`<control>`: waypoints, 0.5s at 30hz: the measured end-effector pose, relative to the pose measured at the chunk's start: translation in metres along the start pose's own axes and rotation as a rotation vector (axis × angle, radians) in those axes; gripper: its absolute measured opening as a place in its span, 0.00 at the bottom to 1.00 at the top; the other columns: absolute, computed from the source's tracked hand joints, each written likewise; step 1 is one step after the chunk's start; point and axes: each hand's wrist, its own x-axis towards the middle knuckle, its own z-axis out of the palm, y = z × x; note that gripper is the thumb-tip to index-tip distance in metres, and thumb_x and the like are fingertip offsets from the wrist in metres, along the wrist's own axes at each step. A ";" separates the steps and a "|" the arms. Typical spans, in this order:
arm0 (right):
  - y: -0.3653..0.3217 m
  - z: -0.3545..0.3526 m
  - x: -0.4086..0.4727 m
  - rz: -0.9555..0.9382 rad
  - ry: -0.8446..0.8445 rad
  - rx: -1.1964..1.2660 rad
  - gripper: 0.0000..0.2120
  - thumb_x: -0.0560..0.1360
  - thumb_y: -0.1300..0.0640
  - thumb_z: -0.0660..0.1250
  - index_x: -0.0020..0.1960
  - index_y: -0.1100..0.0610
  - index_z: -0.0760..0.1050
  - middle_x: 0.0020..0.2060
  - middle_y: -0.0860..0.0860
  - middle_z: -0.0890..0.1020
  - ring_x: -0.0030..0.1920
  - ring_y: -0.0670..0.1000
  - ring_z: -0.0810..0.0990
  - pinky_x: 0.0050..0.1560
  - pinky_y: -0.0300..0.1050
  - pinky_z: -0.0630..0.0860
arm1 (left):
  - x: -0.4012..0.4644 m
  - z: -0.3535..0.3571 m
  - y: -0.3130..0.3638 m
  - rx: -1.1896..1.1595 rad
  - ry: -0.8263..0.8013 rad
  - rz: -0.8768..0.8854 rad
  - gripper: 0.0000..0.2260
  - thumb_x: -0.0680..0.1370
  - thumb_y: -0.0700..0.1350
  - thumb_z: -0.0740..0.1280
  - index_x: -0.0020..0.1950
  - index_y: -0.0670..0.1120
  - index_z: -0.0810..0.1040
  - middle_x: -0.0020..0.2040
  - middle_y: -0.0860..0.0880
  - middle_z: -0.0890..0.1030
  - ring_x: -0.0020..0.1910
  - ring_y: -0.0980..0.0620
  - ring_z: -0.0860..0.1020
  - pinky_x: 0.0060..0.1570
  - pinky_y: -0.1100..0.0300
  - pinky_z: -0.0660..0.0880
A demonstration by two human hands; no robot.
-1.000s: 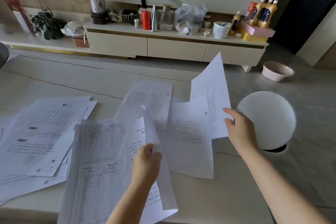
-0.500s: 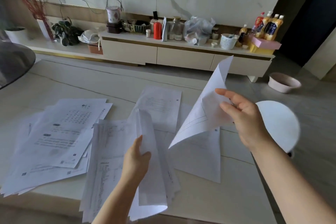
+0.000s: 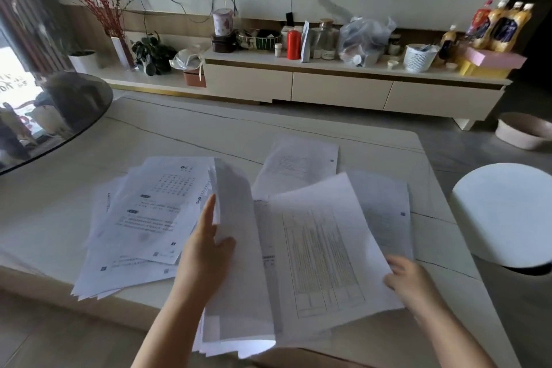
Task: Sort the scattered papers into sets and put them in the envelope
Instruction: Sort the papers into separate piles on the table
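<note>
White table sheet (image 3: 325, 251) long axis points away

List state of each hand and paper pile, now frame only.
left hand: gripping a lifted, curled sheaf
sheaf: raised off the table, bent upward
right hand: holding the table sheet's right edge
table sheet: tilted, laid over the sheaf
left pile: flat, fanned, overhanging the table edge
far sheet: flat, printed side up

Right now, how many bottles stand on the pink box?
4: one red-labelled bottle at the left, then three orange ones beside it, on the pink box. Others may hide behind.
</note>
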 end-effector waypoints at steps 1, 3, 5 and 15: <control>0.003 0.002 -0.001 -0.006 -0.007 -0.015 0.21 0.71 0.77 0.57 0.58 0.64 0.77 0.45 0.56 0.82 0.44 0.53 0.79 0.39 0.40 0.72 | -0.001 -0.005 0.001 0.013 0.006 -0.004 0.37 0.76 0.38 0.64 0.74 0.67 0.50 0.63 0.45 0.77 0.53 0.45 0.79 0.49 0.51 0.76; 0.007 0.007 -0.004 -0.049 -0.033 -0.001 0.21 0.71 0.77 0.56 0.52 0.58 0.80 0.42 0.50 0.84 0.44 0.49 0.80 0.42 0.40 0.73 | -0.004 -0.010 0.007 0.020 0.016 0.017 0.38 0.77 0.38 0.63 0.75 0.67 0.47 0.62 0.46 0.78 0.52 0.45 0.79 0.47 0.51 0.76; 0.006 0.016 -0.007 -0.067 -0.079 0.064 0.21 0.73 0.75 0.57 0.50 0.54 0.81 0.43 0.48 0.85 0.46 0.50 0.81 0.48 0.44 0.74 | -0.011 -0.010 0.017 0.057 0.019 0.107 0.38 0.77 0.37 0.61 0.75 0.68 0.46 0.56 0.51 0.78 0.43 0.51 0.78 0.41 0.54 0.75; -0.015 0.073 -0.026 0.083 -0.344 0.420 0.15 0.77 0.68 0.56 0.53 0.59 0.80 0.47 0.57 0.84 0.43 0.52 0.81 0.39 0.41 0.74 | -0.007 0.088 0.014 0.334 -0.162 0.155 0.14 0.81 0.41 0.56 0.61 0.44 0.78 0.57 0.45 0.78 0.54 0.50 0.75 0.48 0.63 0.66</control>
